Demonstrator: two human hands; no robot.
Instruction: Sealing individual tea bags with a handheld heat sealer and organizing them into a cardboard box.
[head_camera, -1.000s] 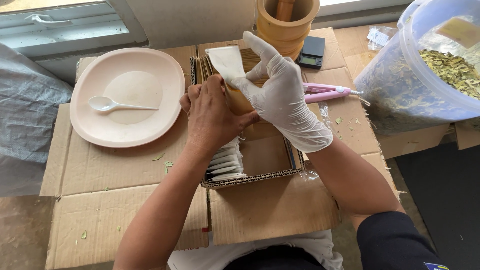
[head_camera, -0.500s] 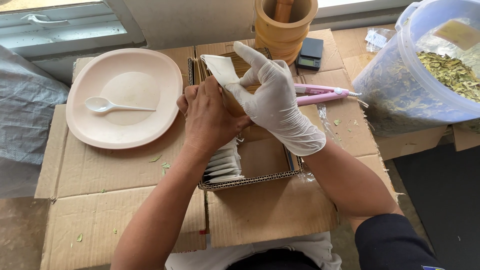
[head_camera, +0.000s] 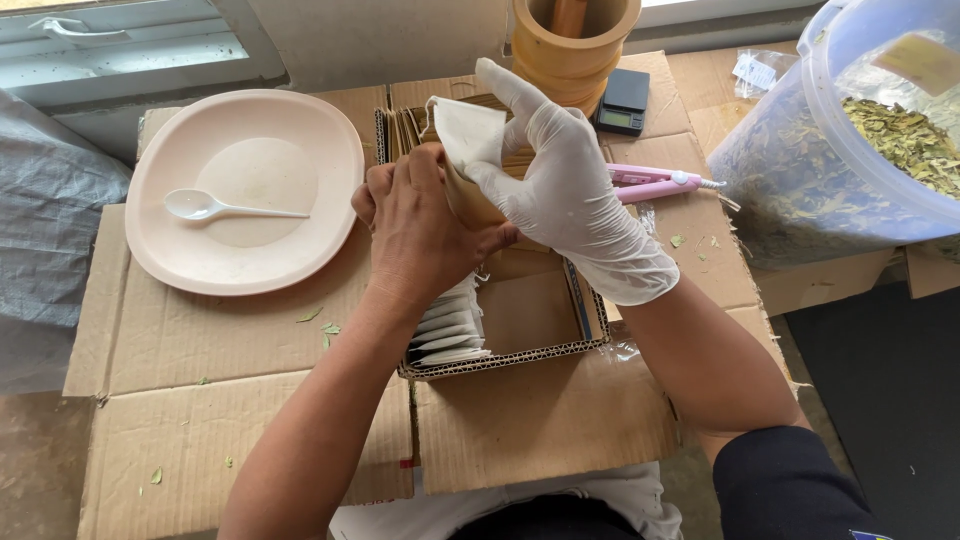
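My bare left hand (head_camera: 415, 235) grips a brown paper envelope (head_camera: 468, 200) from the left, over a shallow cardboard box (head_camera: 520, 310). My right hand (head_camera: 565, 190), in a white glove, pinches a white filter bag (head_camera: 465, 130) that sticks up out of the envelope's top. Several more white bags (head_camera: 445, 330) stand in a row in the box's near left part, and brown envelopes (head_camera: 405, 128) are stacked at its far end.
A pale pink plate (head_camera: 250, 190) with a white plastic spoon (head_camera: 215, 207) lies at left on flattened cardboard (head_camera: 240, 340). A wooden mortar with pestle (head_camera: 570, 40), a small black scale (head_camera: 622, 102), a pink handheld tool (head_camera: 660, 182) and a clear tub of dried leaves (head_camera: 860, 140) stand behind and right.
Both hands have kept their grip on the envelope and the white bag, with only slight shifts of the fingers. The bag now shows a little more above the envelope.
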